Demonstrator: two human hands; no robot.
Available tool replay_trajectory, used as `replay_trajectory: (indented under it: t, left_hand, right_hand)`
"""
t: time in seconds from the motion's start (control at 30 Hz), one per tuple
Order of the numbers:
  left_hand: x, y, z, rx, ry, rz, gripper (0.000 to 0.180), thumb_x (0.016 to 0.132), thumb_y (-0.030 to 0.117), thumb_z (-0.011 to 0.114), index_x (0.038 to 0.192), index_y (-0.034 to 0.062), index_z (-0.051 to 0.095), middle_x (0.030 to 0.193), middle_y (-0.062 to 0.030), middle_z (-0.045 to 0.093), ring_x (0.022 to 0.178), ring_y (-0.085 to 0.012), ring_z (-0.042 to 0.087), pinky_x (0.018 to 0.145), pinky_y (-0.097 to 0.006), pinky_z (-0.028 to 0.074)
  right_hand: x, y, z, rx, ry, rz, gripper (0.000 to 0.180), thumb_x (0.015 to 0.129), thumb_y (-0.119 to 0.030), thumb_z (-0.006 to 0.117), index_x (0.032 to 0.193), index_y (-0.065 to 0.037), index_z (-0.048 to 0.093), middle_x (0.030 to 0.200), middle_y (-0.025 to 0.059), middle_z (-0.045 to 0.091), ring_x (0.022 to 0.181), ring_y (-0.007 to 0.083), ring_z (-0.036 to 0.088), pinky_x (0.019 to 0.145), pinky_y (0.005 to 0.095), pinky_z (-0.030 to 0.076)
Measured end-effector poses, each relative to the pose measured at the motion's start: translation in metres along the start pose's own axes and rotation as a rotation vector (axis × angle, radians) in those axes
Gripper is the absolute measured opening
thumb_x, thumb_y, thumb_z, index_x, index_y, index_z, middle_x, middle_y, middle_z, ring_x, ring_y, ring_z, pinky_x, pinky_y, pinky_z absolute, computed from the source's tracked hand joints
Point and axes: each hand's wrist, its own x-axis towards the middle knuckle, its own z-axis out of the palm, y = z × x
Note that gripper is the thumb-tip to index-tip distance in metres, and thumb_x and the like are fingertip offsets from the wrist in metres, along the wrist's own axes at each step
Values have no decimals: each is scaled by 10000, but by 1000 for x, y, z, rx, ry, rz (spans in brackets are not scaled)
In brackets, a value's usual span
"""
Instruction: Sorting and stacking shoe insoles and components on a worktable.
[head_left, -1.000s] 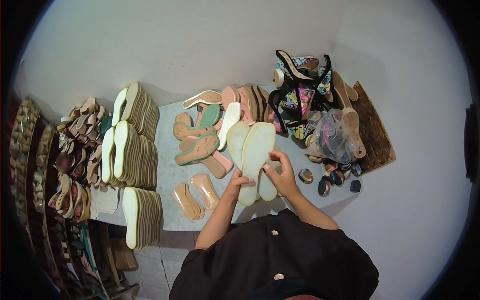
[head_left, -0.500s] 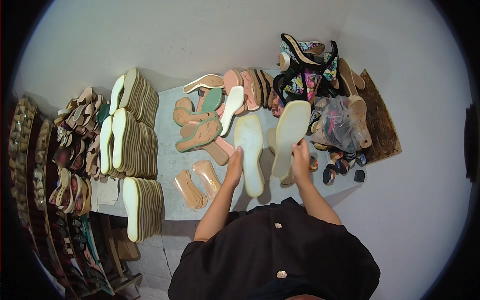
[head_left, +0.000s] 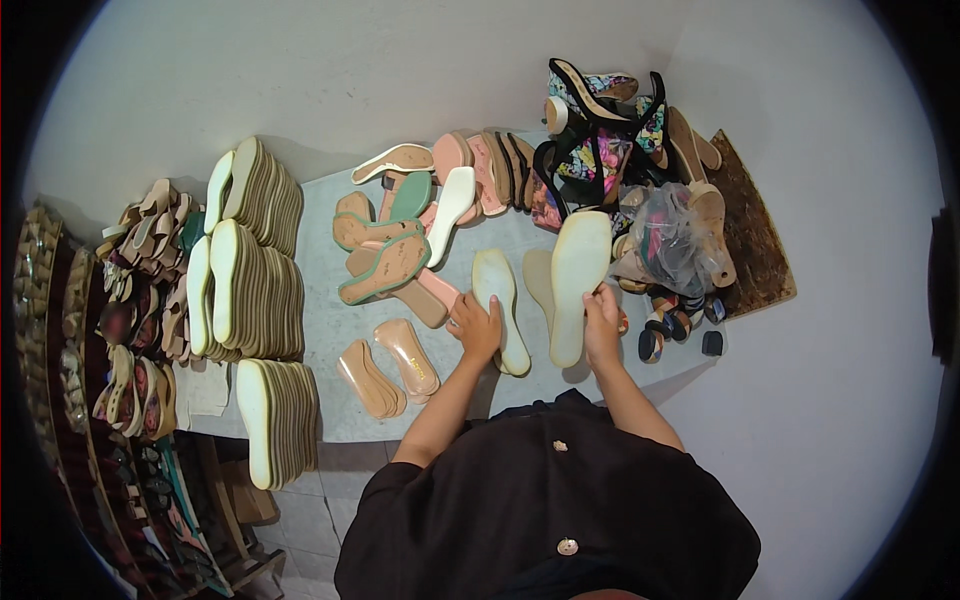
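My right hand is closed on the edge of a cream-white shoe sole, held up over the table with its wide end away from me. Beneath it, partly covered, a beige sole shows. Left of these lies another cream-white sole, looking flat on the table. My left hand rests at its left edge, thumb over the sole and fingers spread apart to the left. Close to that hand are a pink insole and some glossy tan insoles.
Stacks of cream soles line the table's left side. Loose green-edged insoles lie mid-table. Floral wedge sandals, a clear plastic bag and small dark heel pieces crowd the right, beside a brown board. Shoe racks stand far left.
The left sole has gone down from my raised left hand to the table, and that hand's fingers have spread. The right-hand sole has shifted slightly, showing more of the beige sole. The view has shifted slightly.
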Motion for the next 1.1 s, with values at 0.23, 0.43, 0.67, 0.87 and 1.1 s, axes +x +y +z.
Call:
replay_trajectory:
  t: [0.23,0.43,0.67,0.87,1.1]
  left_hand:
    - [-7,-17,-21,-214,49,123,437,919,255,380,1268,-8,401,1319,-184,353,1232,-337,288,1004,-511,138]
    - [-2,-38,-24,-644,-77,64,424,951,262,360,1243,-39,427,1183,-217,503,1121,-307,458,962,-370,325]
    - [-12,-31,-10,-889,-411,-181,488,961,337,361,1257,-48,412,1212,-204,505,1101,-243,493,954,-337,359]
    - [-10,-16,-37,-1121,-684,-482,559,964,417,320,1313,-17,365,1271,-150,467,1158,-232,448,1002,-318,303]
    - [-5,-17,-41,-524,186,66,566,973,368,304,1353,-52,295,1284,-181,452,1191,-289,428,1028,-351,276]
  right_hand:
    - [5,72,9,-358,-335,270,312,886,-102,495,1177,-5,436,931,113,617,835,154,587,736,285,444]
    - [2,105,42,-1167,-275,62,582,810,-328,594,1256,-3,410,1075,189,581,996,248,573,868,386,412]
    - [-6,97,53,-1119,-332,373,749,675,-380,654,1228,67,420,1167,251,536,1106,319,524,956,478,325]
    - [-6,89,59,-1237,-220,372,646,647,-325,680,1124,39,442,1048,224,572,982,338,572,851,401,421]
    - [-15,47,41,-1370,-552,-83,531,660,-167,633,1115,-39,391,914,178,603,863,358,578,723,449,439]
